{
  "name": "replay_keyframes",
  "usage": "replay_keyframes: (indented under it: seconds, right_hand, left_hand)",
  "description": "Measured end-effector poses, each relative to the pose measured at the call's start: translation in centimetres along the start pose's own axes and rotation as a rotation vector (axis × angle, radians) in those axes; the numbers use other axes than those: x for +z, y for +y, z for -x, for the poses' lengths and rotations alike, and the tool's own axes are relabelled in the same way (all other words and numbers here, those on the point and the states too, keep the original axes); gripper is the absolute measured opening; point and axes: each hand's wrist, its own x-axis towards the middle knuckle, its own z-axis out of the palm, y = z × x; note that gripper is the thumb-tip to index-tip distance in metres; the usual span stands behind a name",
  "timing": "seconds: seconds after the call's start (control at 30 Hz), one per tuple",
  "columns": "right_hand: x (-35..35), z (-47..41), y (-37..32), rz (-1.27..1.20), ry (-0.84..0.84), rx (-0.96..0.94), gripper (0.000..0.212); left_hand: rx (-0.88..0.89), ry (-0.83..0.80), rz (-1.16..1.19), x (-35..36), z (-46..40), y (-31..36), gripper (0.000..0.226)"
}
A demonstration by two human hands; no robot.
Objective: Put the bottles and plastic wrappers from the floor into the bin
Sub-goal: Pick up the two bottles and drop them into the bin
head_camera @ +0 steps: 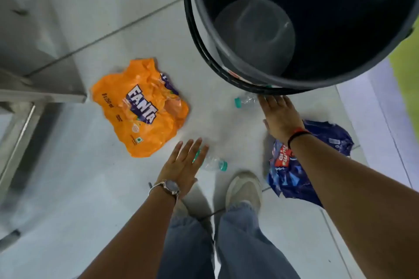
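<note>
White floor point(226, 124) litter remains; both flat, empty hands, left hand point(181, 165) and right hand point(280, 118), reach for bottles, apparently starting pickup; next comes grasping.

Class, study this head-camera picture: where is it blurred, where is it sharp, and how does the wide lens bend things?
Head view: the orange Fanta wrapper is sharpest, its lettering readable; the left hand, the shoe and the metal frame at the left edge are smeared by motion blur; the wide lens bulges the dark bin and makes the forearms loom; lighting is soft with faint shadows.
</note>
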Motion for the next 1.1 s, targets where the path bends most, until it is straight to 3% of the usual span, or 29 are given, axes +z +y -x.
replay_keyframes:
  seconds: [0.4, 0.57, 0.93, 1.03, 1.1]
  right_hand:
    - [3.4, -1.9, -0.7, -0.013, 0.030, 0.047, 0.067]
    - [3.0, -1.2, -0.6, -0.026, 0.060, 0.005, 0.068]
    - [-3.5, 8.4, -6.3, -0.136, 0.090, -0.011, 0.069]
    - [-7.2, 12.8, -7.7, -0.216, 0.070, 0.002, 0.070]
    - [-9.9, 15.4, -8.3, -0.224, 0.135, -0.009, 0.076]
  left_hand:
    - [-0.063, -0.137, -0.075, 4.0, -4.3, 0.2, 0.068]
    - [-0.164, -0.152, 0.031, 3.3, -4.3, 0.6, 0.066]
    - [-0.499, 0.013, 0.352, -5.1, 4.4, 0.4, 0.069]
    - [-0.597, 0.172, 0.535, -9.9, 7.3, 0.8, 0.068]
    - [-0.612, 0.363, 0.613, -13.4, 8.4, 1.3, 0.066]
